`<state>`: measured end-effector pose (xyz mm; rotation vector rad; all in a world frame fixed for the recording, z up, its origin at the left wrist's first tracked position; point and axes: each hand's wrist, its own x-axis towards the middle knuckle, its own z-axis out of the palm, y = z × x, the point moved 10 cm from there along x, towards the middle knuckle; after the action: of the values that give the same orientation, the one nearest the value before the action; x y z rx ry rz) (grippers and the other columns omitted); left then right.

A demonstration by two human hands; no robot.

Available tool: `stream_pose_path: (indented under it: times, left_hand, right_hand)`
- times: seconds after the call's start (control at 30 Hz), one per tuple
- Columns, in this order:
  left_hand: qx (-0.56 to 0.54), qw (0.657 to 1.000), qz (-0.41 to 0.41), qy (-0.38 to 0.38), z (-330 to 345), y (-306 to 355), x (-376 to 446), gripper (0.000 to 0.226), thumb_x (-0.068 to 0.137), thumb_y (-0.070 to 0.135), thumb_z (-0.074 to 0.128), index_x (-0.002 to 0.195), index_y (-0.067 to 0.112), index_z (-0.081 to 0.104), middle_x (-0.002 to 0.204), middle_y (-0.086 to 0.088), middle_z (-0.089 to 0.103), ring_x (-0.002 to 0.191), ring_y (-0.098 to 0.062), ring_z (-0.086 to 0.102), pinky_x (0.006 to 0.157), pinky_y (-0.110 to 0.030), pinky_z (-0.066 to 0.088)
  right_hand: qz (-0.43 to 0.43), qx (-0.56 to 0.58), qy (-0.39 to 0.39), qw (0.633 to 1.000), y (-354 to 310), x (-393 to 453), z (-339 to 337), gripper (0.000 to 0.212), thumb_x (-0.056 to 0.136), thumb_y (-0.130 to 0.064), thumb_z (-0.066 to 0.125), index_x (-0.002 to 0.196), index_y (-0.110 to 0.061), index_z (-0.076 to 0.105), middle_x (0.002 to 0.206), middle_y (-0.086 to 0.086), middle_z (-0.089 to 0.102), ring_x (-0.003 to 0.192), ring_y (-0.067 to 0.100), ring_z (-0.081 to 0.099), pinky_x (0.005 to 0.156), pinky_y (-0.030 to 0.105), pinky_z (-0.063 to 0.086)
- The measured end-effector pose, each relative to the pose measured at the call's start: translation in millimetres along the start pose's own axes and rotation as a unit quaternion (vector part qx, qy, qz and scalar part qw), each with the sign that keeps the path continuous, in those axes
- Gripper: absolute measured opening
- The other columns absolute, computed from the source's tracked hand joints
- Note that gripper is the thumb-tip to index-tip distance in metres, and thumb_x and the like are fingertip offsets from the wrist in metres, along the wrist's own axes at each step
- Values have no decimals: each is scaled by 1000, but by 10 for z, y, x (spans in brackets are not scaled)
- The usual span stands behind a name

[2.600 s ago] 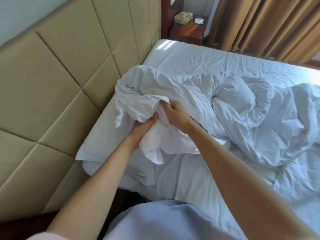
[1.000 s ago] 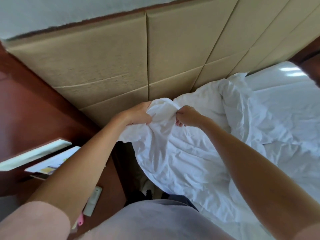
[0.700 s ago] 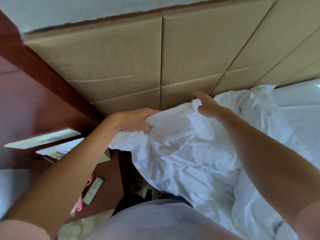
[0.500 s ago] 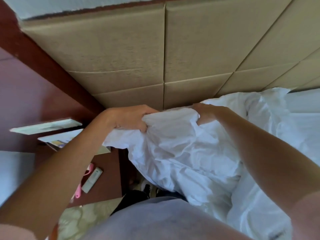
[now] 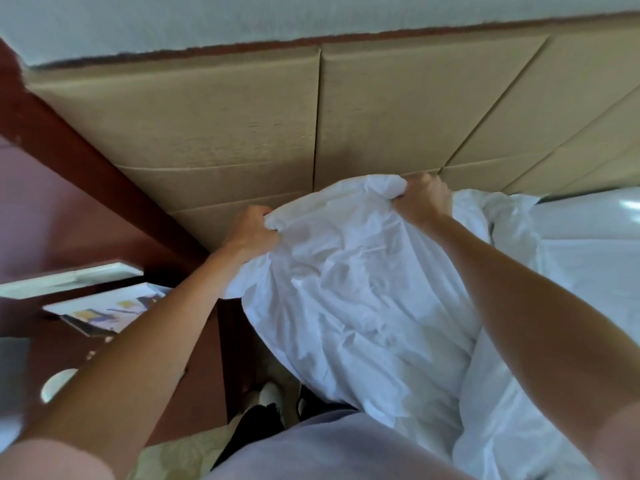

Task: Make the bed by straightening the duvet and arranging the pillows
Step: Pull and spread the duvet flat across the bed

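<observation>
Both hands, left [image 5: 251, 232] and right [image 5: 424, 199], grip the white duvet [image 5: 346, 289] by the headboard [image 5: 242, 126].

- A padded tan headboard [image 5: 311, 109] fills the upper middle, divided into large panels by thin seams; some seams run slantwise on the right.
- Above it runs a pale grey-white wall [image 5: 242, 19], meeting the headboard along a dark reddish-brown edge.
- On the left stands dark red-brown wooden panelling [image 5: 69, 188], with a slanted wooden frame strip beside the headboard.
- A bedside table [image 5: 204, 375] of the same dark wood sits lower left, carrying a white-edged flat item [image 5: 69, 282] and a printed leaflet [image 5: 107, 310]; both are blurred.
- A strip of pale patterned floor [image 5: 183, 452] shows at the bottom.
- Soft daylight brightens the far right edge.
</observation>
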<state>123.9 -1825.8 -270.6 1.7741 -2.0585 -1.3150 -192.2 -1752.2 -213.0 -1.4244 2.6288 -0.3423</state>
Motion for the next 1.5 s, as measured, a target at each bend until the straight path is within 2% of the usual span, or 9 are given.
stream_pose_path:
  times: [0.17,0.37,0.47,0.67,0.87,1.0,1.13,1.27,1.5]
  left_hand:
    - [19,992,27,121,-507,20,78,14,68,5,59,68,19,56,72,-2,62,77,-29,63,63,-38,53]
    - [-37,978,-12,205,-1104,-323,113,13,70,13,62,82,13,66,82,-7,69,80,-29,67,73,-46,60]
    - [-24,977,-36,209,-1215,-535,110,12,72,15,62,83,14,66,86,-8,68,83,-30,65,73,-41,57]
    - [19,992,-66,104,-731,-672,174,20,73,15,66,91,22,65,97,-5,67,94,-28,64,79,-37,56]
    - [95,994,-45,-18,-200,-755,278,51,81,17,68,129,16,51,133,-7,53,121,-29,53,99,-40,47]
    - [107,993,23,-38,91,-385,308,24,87,16,63,110,10,63,111,-6,64,110,-28,59,86,-32,45]
    - [116,989,65,-68,473,-26,267,19,87,11,57,103,11,66,103,-5,65,100,-23,59,79,-26,41]
    - [126,980,90,-122,1065,268,182,13,86,13,56,76,21,58,87,-2,64,87,-23,62,68,-28,44]
    - [119,943,106,-292,2664,783,-287,15,90,30,59,98,17,56,97,0,59,91,-20,57,79,-36,47]
  right_hand:
    - [-14,19,29,999,-465,42,-192,21,76,-17,60,59,-11,50,68,15,64,68,37,62,61,32,39]
    - [-80,38,34,995,-1165,78,-296,26,73,-11,55,54,-15,37,59,4,49,61,31,50,58,32,38]
    - [-86,36,17,996,-1307,24,-163,10,75,-10,55,66,-11,52,67,5,54,67,33,53,60,33,38]
    - [-10,1,-30,1000,-809,-9,202,22,78,-13,60,99,-13,61,96,13,67,93,37,63,69,37,46]
    - [-33,-54,-116,991,-491,-127,427,45,83,-12,67,125,-18,50,128,9,53,117,31,53,93,39,42]
    - [16,-46,-170,984,-38,-287,578,41,86,-18,64,125,-18,52,133,8,50,118,30,53,85,34,40]
    - [69,-52,-191,978,479,-546,644,44,86,-26,65,126,-19,51,129,8,51,117,28,53,89,37,45]
    - [141,-27,-193,971,962,-950,735,63,85,-44,68,135,-18,40,131,10,45,122,31,48,93,44,47]
    - [294,43,-237,925,1954,-1949,1161,95,75,-66,69,145,-16,29,138,12,47,126,36,50,100,47,44]
